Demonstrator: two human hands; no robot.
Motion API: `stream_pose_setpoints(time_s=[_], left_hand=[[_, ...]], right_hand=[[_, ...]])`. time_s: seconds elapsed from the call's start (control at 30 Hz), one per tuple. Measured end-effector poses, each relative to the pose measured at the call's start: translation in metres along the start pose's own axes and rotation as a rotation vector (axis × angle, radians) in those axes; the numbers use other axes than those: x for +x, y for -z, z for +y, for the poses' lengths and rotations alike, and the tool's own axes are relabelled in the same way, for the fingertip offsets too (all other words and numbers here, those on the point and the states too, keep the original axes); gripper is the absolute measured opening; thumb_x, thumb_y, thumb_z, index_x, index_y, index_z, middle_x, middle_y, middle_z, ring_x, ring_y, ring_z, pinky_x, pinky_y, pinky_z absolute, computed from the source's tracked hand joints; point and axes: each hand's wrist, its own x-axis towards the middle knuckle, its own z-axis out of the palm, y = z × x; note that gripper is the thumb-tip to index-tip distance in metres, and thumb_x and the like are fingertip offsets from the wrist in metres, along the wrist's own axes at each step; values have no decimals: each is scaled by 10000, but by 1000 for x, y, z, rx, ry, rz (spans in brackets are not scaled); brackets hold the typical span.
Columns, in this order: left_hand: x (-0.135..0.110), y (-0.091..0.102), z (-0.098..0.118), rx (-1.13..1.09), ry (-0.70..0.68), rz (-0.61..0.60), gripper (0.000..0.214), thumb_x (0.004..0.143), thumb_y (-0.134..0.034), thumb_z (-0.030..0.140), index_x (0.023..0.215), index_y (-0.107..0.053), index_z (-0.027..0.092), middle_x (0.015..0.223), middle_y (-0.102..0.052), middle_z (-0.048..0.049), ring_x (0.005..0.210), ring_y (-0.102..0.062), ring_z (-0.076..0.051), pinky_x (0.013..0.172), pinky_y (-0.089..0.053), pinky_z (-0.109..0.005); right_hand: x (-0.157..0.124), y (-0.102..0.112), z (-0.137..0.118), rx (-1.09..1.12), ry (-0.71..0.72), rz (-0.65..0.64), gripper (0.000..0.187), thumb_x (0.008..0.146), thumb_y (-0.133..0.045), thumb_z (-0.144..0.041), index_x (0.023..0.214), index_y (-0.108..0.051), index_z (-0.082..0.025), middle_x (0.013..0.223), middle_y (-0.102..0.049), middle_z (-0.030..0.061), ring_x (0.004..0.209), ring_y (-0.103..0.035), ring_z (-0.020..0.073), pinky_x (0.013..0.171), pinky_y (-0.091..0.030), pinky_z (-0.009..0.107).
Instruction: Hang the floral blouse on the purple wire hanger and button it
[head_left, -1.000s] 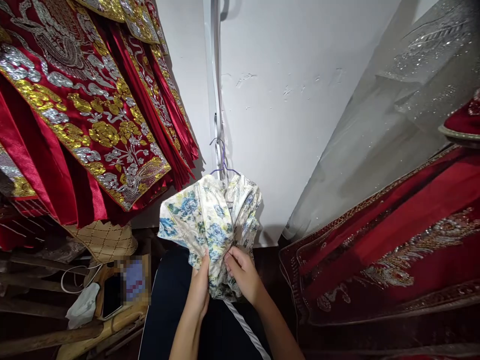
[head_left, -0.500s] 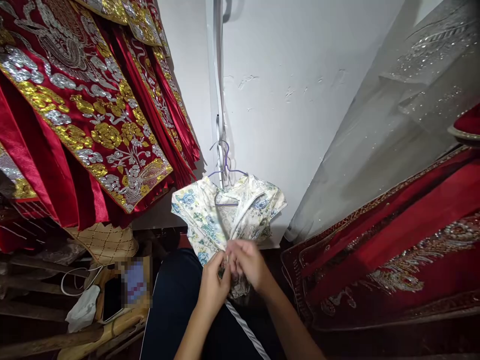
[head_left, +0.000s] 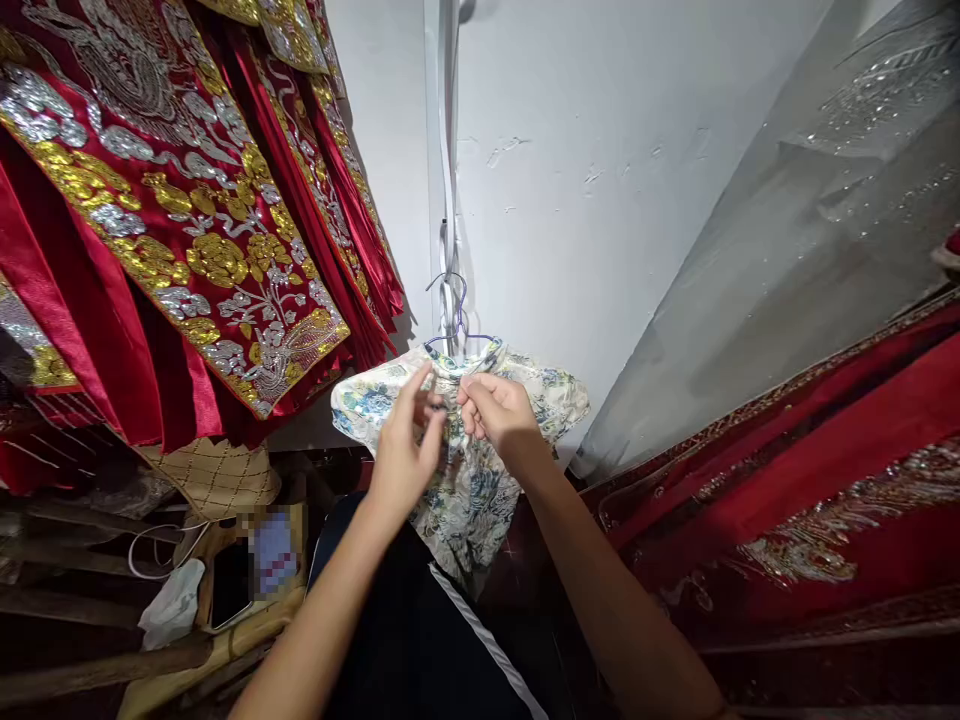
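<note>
a small floral garment (head_left: 469, 495), pale cloth printed with blue and yellow flowers, hangs on a thin purple wire hanger (head_left: 455, 312) against the white wall (head_left: 600, 200), just beside a pale vertical strip (head_left: 448, 150) that runs up the wall. its short sleeves spread to either side and its lower part drops in front of the person's dark trousers (head_left: 405, 650), which carry a white side stripe.

both hands meet at the upper front of the garment, just under the collar. the right hand (head_left: 499, 412) has its fingers bent and pinched on a fold of the cloth there. the left hand (head_left: 405, 445) is seen from the back, fingers half curled with the tips close to the right hand's; i cannot tell if they grip the cloth or only touch it.

to the left hang red satin robes (head_left: 172, 230) thick with gold and silver embroidery. below them sit a tan quilted piece (head_left: 217, 475), a white cable (head_left: 150, 545) and a dark phone (head_left: 229, 595). to the right, a sheer grey sequinned fabric (head_left: 787, 250) slants down over more red embroidered cloth (head_left: 810, 470).
</note>
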Motion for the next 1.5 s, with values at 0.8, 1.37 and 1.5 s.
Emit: stream_pose_setpoints(time_s=[0.8, 1.37, 1.5], left_hand=[[-81, -15, -78, -1025, 890, 567, 101, 793, -722, 223, 839, -679, 143, 856, -690, -46, 771, -636, -148, 738, -500, -242], [-80, 2, 1, -368, 300, -519, 594, 1010, -235, 602, 1220, -596, 179, 1064, -661, -90, 972, -585, -228, 901, -445, -343], [-90, 20, -23, -46, 376, -672, 531, 953, -443, 597, 744, -632, 146, 697, -590, -8, 664, -481, -157, 642, -364, -258]], right_hand=[[-100, 25, 114, -112, -412, -388, 393, 921, -542, -415, 617, -599, -172, 502, -525, -4, 478, -469, 119, 531, -357, 262], [-69, 36, 26, -113, -263, -783, 341, 792, -739, -469, 922, -667, -162, 864, -622, 16, 761, -560, 149, 697, -453, 258], [-34, 63, 2, -539, -47, -530, 110, 784, -672, -260, 738, -621, -174, 722, -596, -7, 680, -537, 143, 625, -406, 251]])
